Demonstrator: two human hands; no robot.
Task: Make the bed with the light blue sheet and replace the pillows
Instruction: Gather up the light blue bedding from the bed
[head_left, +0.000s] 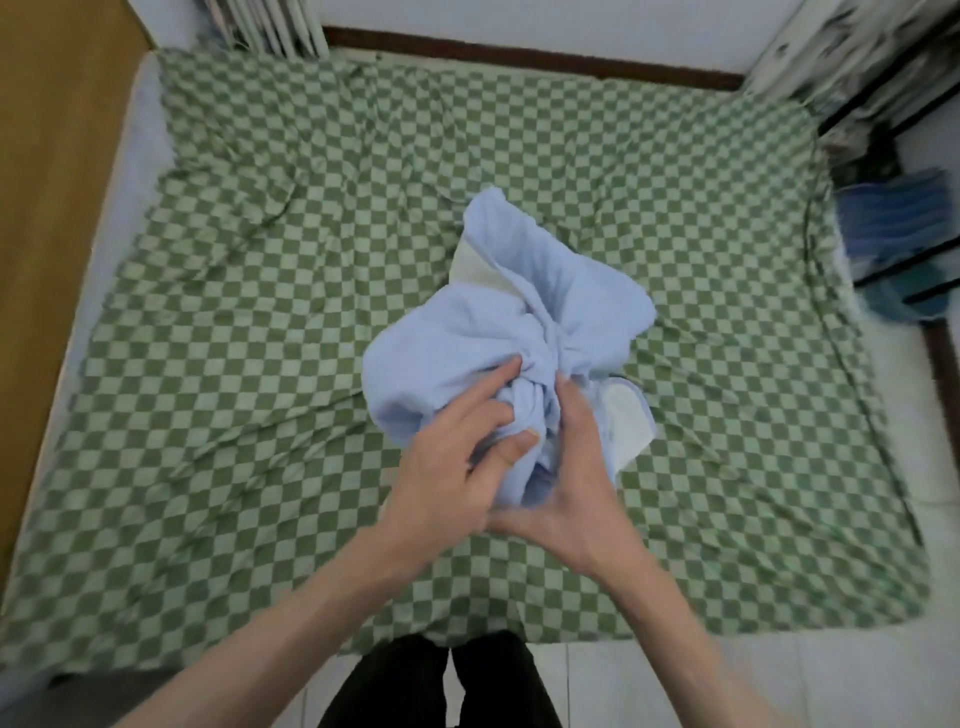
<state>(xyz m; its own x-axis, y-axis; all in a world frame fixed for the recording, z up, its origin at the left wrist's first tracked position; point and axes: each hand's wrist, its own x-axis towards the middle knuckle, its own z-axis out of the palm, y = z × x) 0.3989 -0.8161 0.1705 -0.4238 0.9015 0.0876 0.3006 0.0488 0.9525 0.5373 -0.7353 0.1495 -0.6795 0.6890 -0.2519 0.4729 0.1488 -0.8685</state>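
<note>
The bed (130, 171) is low and wide, and a green and white checked sheet (260, 364) covers nearly all of it, with wrinkles and folds in many spots. A bare white strip of the mattress (111, 202) shows along the left side. In the middle of the checked sheet lies a light blue sheet (457, 343), scrunched up in a soft bundle with a bit of white cloth peeking out of it.

The right hand's (566, 467) fingers vanish under the bunched light blue sheet (498, 332); blurred clutter (904, 244) beside the bed stays unidentifiable.
</note>
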